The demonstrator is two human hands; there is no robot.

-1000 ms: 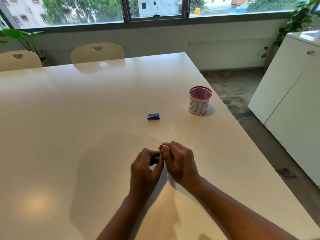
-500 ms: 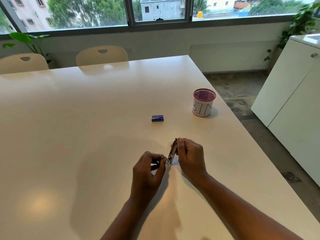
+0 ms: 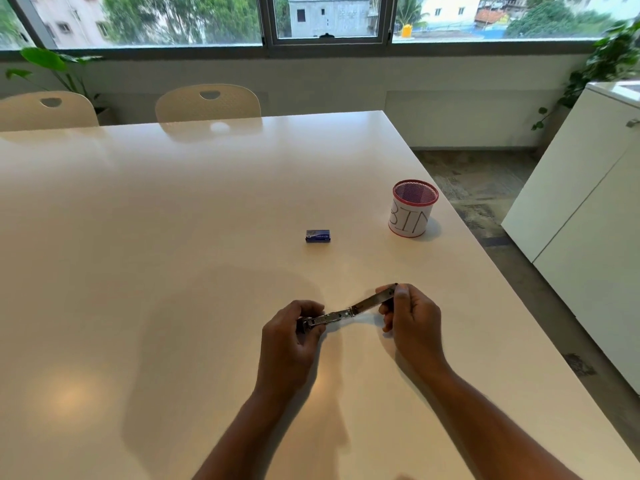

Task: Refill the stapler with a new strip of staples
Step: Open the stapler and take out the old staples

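Observation:
A small metal stapler (image 3: 346, 311) is spread open almost flat just above the white table (image 3: 173, 237), its two halves joined at a hinge in the middle. My left hand (image 3: 294, 341) grips the base end on the left. My right hand (image 3: 410, 318) pinches the tip of the swung-out top arm on the right. A small blue staple box (image 3: 318, 235) lies shut on the table beyond the hands, apart from both. No loose staple strip is visible.
A red-rimmed mesh cup labelled BIN (image 3: 412, 209) stands near the table's right edge. Two cream chairs (image 3: 207, 102) stand at the far side. A white cabinet (image 3: 588, 202) is to the right, across a strip of floor.
The hands have moved apart: the right hand swung the stapler's top arm out to the right, from closed, through upright, to nearly flat. The left hand kept hold of the base.

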